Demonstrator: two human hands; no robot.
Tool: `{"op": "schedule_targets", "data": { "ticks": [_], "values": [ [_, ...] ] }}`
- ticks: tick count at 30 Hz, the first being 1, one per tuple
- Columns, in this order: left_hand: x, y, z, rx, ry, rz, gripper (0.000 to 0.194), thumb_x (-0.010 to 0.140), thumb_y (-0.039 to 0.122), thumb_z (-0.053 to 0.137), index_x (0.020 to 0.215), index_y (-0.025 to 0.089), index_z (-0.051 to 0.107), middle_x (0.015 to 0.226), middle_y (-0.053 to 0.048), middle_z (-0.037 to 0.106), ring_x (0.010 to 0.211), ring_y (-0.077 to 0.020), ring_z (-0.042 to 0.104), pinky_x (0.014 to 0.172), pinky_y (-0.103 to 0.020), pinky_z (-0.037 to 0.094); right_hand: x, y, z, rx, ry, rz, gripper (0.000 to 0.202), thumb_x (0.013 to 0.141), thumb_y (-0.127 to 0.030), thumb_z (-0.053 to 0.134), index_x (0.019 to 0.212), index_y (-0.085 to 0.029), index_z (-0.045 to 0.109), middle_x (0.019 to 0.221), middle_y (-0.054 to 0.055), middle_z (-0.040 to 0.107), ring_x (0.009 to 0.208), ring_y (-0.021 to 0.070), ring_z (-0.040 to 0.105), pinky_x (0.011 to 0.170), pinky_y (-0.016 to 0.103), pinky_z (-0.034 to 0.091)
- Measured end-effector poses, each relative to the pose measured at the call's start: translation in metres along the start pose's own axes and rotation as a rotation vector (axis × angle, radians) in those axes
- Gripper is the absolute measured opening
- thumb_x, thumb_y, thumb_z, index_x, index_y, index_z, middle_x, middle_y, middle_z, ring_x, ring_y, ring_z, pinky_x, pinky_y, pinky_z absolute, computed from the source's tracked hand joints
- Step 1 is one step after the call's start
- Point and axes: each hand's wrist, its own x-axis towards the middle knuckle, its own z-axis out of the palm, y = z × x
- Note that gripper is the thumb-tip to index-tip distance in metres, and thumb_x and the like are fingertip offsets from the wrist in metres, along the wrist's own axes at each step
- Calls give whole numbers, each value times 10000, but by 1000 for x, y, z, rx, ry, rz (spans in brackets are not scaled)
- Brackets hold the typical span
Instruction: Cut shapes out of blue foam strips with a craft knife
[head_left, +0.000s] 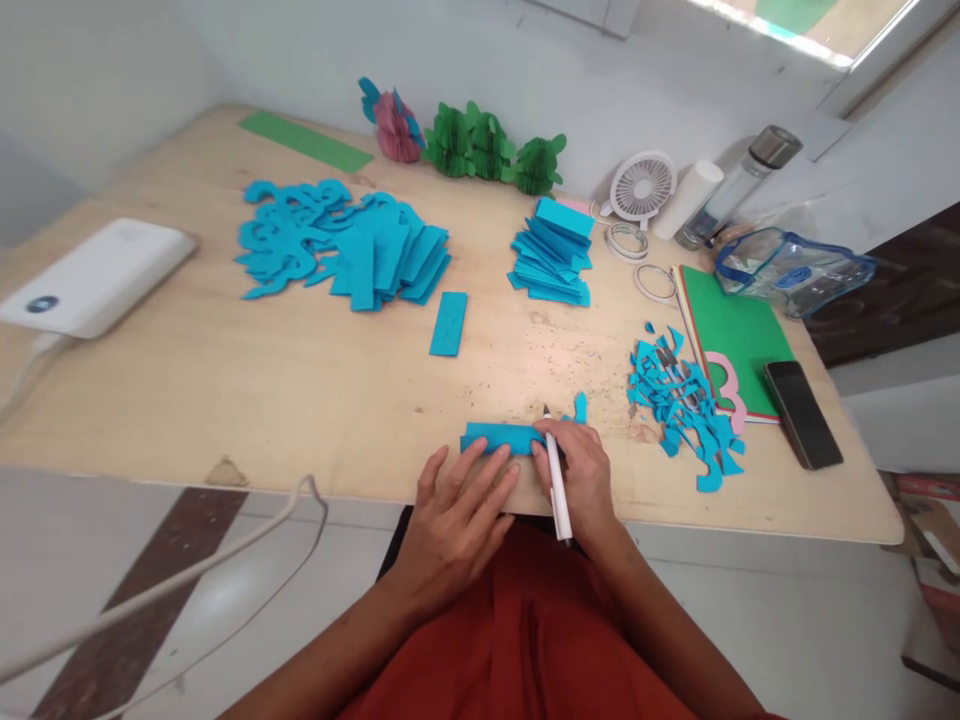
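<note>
A folded blue paper strip (pixel 499 437) lies at the table's front edge. My left hand (pixel 461 510) rests with spread fingers, their tips on the strip's lower edge. At the strip's right end, my right hand (pixel 581 475) has its fingers closed, with a white pen (pixel 557 480) held in it, dark tip pointing away from me. A small blue offcut (pixel 580 407) lies just beyond my right hand. Farther up is a single blue rectangle (pixel 448 324), between a large pile of blue paper pieces (pixel 382 250) and a smaller blue stack (pixel 553 255).
Blue scraps (pixel 686 400), green sheets (pixel 739 330) and a phone (pixel 804 414) are at right. A fan (pixel 643 188), bottle (pixel 739 185) and clear pouch (pixel 795 275) stand behind. Green paper figures (pixel 487 145) line the wall. A white power bank (pixel 97 275) with a cable is at left.
</note>
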Motion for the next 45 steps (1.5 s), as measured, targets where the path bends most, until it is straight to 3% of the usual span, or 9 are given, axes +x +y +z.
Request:
{"op": "schedule_targets", "data": {
  "ticks": [7, 16, 26, 45],
  "values": [
    [0, -1, 1, 102, -132, -1, 430, 955, 351, 488, 1352, 198, 552, 1393, -61, 591, 1432, -263, 366, 1228, -509, 117, 0, 1, 0, 9, -20, 30, 165, 955, -246, 522, 1042, -220, 659, 970, 59, 741, 890, 215, 681, 855, 381, 502],
    [1, 0, 0, 146, -224, -27, 487, 950, 387, 486, 1399, 200, 512, 1438, -61, 547, 1433, -291, 355, 1222, -523, 117, 1, 1, 0, 8, -11, 32, 173, 959, -246, 508, 1040, -223, 659, 957, 64, 738, 889, 220, 685, 858, 391, 513],
    [3, 2, -1, 135, -231, -49, 485, 935, 375, 519, 1386, 195, 530, 1411, -80, 573, 1408, -298, 395, 1205, -509, 177, 2, 0, -1, 22, -30, 35, 181, 952, -248, 516, 1033, -218, 675, 951, 68, 739, 893, 221, 684, 862, 391, 506],
    [3, 3, -1, 121, -232, -59, 474, 946, 355, 495, 1390, 192, 525, 1415, -84, 568, 1394, -310, 410, 1195, -519, 169, 3, -2, -1, 17, -30, 46, 176, 960, -249, 509, 1036, -214, 664, 952, 70, 740, 878, 217, 678, 843, 388, 502]
  ]
}}
